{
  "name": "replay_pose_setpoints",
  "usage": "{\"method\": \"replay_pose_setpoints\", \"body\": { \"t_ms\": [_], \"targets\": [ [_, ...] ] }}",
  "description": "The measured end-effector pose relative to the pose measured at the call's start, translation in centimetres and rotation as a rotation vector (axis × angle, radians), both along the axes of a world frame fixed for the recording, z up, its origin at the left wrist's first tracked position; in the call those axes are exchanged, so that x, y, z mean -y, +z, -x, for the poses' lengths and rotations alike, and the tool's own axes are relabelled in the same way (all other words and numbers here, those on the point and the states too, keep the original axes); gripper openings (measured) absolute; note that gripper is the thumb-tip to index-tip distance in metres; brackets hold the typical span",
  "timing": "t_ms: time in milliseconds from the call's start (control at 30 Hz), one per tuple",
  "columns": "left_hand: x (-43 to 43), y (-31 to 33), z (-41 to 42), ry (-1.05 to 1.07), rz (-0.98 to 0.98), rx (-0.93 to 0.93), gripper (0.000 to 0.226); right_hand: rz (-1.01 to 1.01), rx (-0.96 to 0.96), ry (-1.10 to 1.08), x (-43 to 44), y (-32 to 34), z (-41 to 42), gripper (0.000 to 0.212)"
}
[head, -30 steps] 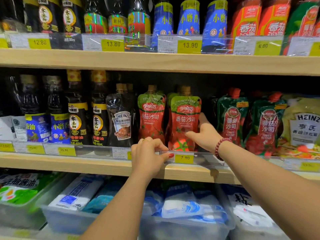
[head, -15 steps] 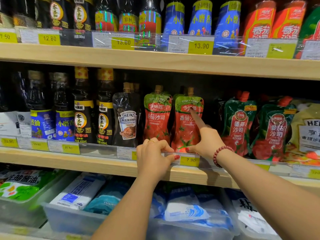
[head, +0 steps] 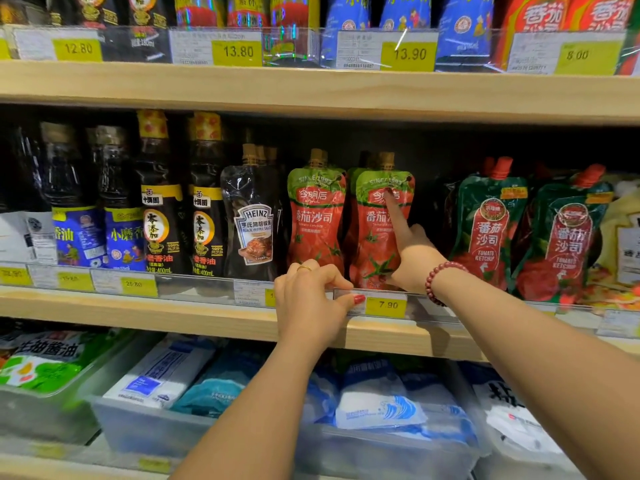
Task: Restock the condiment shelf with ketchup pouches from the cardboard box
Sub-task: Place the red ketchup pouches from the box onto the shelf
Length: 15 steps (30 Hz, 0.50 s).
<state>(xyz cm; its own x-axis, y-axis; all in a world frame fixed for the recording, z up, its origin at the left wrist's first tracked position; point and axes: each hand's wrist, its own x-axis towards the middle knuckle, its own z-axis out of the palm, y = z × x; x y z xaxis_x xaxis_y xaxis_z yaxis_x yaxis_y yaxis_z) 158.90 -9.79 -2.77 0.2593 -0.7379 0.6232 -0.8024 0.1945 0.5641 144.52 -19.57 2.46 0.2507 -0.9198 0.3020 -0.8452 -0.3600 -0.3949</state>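
Pouch (head: 369, 244) upright, spout (head: 386, 161) up (right hand (head: 414, 258) touches; left hand (head: 311, 299) pinches tag (head: 386, 304)).

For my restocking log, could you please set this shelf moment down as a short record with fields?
left hand: pinches the 7.90 price label on the shelf's front rail
right hand: index finger straight, its tip on the right ketchup pouch near the top
pouch row: left ketchup pouch and the right one upright, side by side on the middle shelf
neighbours: Heinz pouch to their left, green ketchup pouches to their right
cardboard box: not in view
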Motion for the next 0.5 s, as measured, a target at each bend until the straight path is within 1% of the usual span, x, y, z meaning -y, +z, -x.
{"method": "replay_pose_setpoints", "body": {
  "t_ms": [200,300,500],
  "targets": [
    [0.2,-0.3,0.0,-0.005,0.037,0.000,0.024,0.044,0.008,-0.051,1.2,-0.6,-0.4,0.135],
    [0.3,-0.5,-0.1,-0.019,0.064,-0.014,0.022,0.087,0.018,-0.036,1.9,-0.8,-0.3,0.139],
    [0.5,-0.8,-0.1,-0.025,0.100,-0.021,0.021,0.136,0.011,-0.013,2.9,-1.2,-0.2,0.138]
  ]
}}
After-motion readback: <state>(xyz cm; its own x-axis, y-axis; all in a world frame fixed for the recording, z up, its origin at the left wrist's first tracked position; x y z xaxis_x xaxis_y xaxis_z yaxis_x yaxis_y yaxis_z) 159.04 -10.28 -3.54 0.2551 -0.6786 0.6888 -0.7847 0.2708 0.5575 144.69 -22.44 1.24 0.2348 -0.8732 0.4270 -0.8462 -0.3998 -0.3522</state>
